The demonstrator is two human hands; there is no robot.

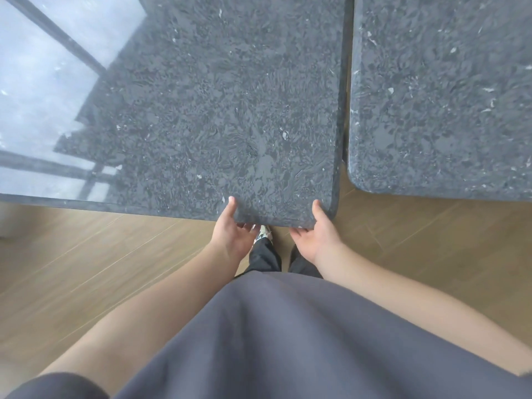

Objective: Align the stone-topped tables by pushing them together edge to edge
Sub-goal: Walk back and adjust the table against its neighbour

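Note:
Two dark speckled stone-topped tables fill the upper view. The left table (218, 105) reaches nearer to me than the right table (440, 90). A narrow dark gap runs between their facing edges, and their near edges are not level. My left hand (231, 233) grips the left table's near edge, thumb on top and fingers underneath. My right hand (315, 236) holds the same edge close to its rounded right corner, thumb on top as well.
A wooden plank floor (95, 254) lies below and around the tables. My dark trousers and one shoe (264, 231) show under the table edge. A window's bright reflection (37, 90) covers the left table's left part.

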